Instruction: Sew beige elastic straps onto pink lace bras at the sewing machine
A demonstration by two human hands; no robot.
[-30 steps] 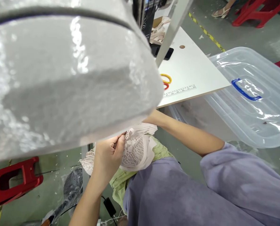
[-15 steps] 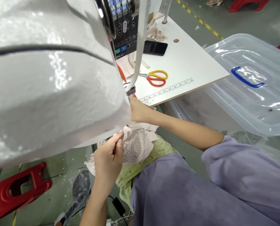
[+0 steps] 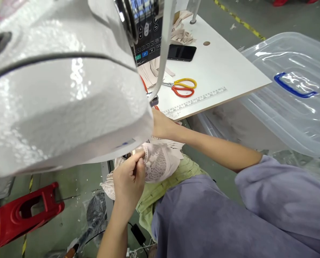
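Observation:
A pale pink lace bra (image 3: 158, 165) hangs below the sewing machine head (image 3: 68, 107), over green cloth (image 3: 157, 195) on the lap. My left hand (image 3: 130, 177) pinches the bra's trimmed edge between thumb and fingers, close under the machine head. Behind the machine's right end is my right hand (image 3: 162, 123); only its back and the wrist show, and the fingers are hidden. More pale fabric bunches beside my left wrist.
On the white table (image 3: 216, 64) lie scissors (image 3: 182, 87) with yellow and red handles, a black phone (image 3: 181, 52) and fabric strips (image 3: 149, 73). A control panel (image 3: 149, 39) stands behind the machine. A lidded clear bin (image 3: 291, 118) is at right, a red stool (image 3: 25, 215) at lower left.
The view has shifted slightly, so machine, table and hands appear a little farther right. My left hand keeps its pinch on the bra's edge, and my right hand remains behind the machine.

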